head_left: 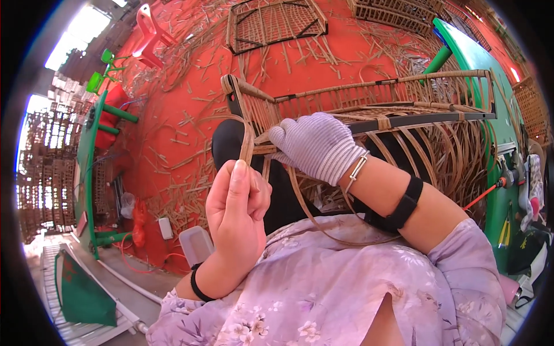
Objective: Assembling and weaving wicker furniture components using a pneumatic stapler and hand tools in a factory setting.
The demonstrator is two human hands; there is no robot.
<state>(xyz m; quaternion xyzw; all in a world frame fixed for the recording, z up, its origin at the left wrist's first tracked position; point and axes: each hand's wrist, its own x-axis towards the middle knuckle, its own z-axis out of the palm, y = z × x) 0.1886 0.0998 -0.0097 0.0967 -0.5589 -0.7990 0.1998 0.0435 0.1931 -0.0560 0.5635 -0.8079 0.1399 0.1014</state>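
Observation:
My bare left hand [238,202] pinches a flat brown weaving strip [248,144] between thumb and bent fingers. The strip stands up from that hand and bends over near the end of a wicker basket [427,118] resting over my lap. My right hand [320,144], in a striped pale glove, is closed round the basket's near left corner, where bits of strip poke out. Its fingertips are partly hidden behind the corner. The basket has a wrapped rim and dark bars along its edges. Several long loose strips [398,153] hang below it, and one loops across my lap.
Cut strips litter the red floor [190,98]. Beyond lies another woven frame [277,26], with stacked baskets [398,10] at the far right. Green tables [479,63] flank me; a red chair [150,40] stands at far left. A white tub [196,245] sits by my left forearm.

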